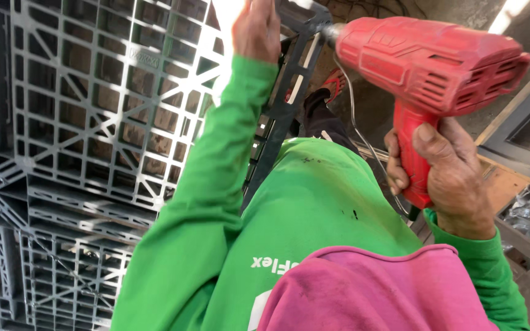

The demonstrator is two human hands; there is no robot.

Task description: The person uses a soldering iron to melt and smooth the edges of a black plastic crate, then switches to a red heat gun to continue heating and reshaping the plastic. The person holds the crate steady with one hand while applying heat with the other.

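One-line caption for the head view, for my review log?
Right hand grips a red power drill while the left hand steadies a grey plastic pallet.

Long green sleeves [203, 184], green shirt with white lettering, pink cloth [369, 288]

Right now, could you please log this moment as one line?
right hand: grips red power drill | left hand: on dark plastic pallet edge | drill nose at pallet frame

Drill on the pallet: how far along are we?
Nothing shows as finished. In hand: the right hand grips the red drill, its nose at the edge of the grey plastic pallet, which the left hand steadies. The contact point is hidden, so what is left cannot be told.
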